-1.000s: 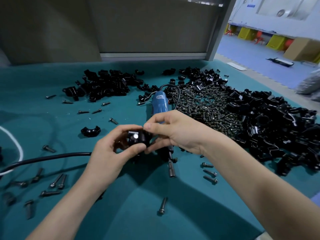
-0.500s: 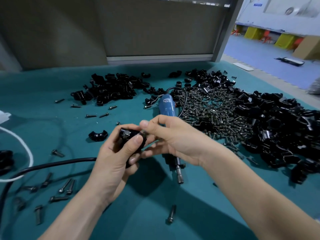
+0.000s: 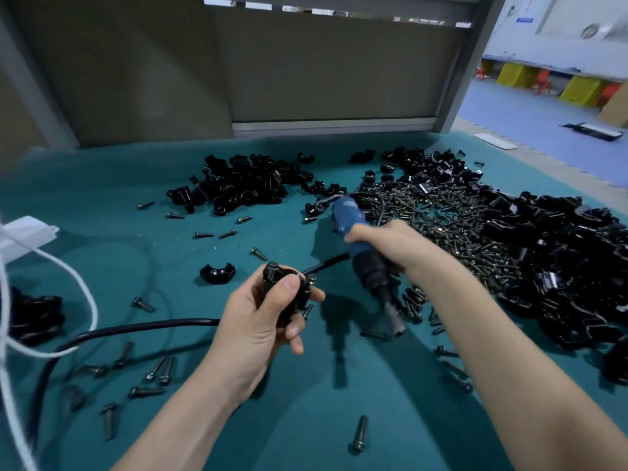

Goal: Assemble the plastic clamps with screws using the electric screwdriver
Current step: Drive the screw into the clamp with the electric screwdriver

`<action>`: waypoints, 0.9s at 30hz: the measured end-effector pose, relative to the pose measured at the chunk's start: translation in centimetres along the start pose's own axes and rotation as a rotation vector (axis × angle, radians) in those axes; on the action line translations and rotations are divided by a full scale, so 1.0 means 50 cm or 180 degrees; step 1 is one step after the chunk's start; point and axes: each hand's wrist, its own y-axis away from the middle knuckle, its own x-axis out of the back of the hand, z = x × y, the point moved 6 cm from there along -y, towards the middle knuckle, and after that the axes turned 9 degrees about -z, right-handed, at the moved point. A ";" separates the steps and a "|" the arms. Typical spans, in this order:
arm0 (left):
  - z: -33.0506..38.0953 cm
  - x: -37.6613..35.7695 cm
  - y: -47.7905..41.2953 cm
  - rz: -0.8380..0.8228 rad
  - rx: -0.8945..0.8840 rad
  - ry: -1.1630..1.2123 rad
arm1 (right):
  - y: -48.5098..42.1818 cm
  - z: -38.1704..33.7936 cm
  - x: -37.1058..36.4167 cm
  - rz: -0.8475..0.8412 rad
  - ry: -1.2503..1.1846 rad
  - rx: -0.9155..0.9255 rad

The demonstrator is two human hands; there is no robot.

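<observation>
Tabletop (image 3: 102, 185): teal cloth under a grey back panel; its right edge runs diagonally along a blue floor (image 3: 543, 107); bare cloth lies between the forearms.
Far left: a white cord (image 3: 85, 294) loops over a thick black cable (image 3: 136, 326), with dark loose screws (image 3: 159, 368) around them.
Clamp half (image 3: 217, 273): a lone glossy arch on the cloth.
Left hand (image 3: 258, 328): curled round a black plastic clamp (image 3: 282, 290) at centre, thumb across it, screw heads showing.
Back pile (image 3: 244, 185): jumbled black clamp pieces.
Right hand (image 3: 390, 243): wrapped round the electric screwdriver (image 3: 353, 232), which has a blue body and its metal tip angled down, apart from the clamp.
Right side: a screw heap (image 3: 441, 215), then a large clamp heap (image 3: 560, 266) reaching the edge.
</observation>
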 end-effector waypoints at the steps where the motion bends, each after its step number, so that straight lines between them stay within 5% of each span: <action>1: -0.001 0.003 -0.001 0.0024 0.0000 -0.0023 | 0.006 -0.009 0.003 -0.0166 -0.0563 0.0041; 5: 0.000 0.011 -0.003 0.0151 -0.0081 0.0003 | 0.024 -0.107 0.005 -0.1061 -0.3567 0.0604; 7: 0.004 0.016 -0.002 0.0216 -0.0138 -0.0144 | 0.032 -0.159 0.001 -0.1163 -0.4285 0.0947; 16: 0.021 0.071 -0.002 0.0698 -0.0319 -0.1824 | 0.004 -0.179 -0.017 -0.0941 -0.5068 0.1738; 21: 0.016 0.083 -0.002 0.0908 -0.0222 -0.2160 | -0.004 -0.151 0.020 -0.0363 -0.4504 0.1788; 27: 0.015 0.092 0.000 0.1123 -0.0094 -0.2202 | -0.012 -0.147 0.000 -0.0669 -0.4818 0.1710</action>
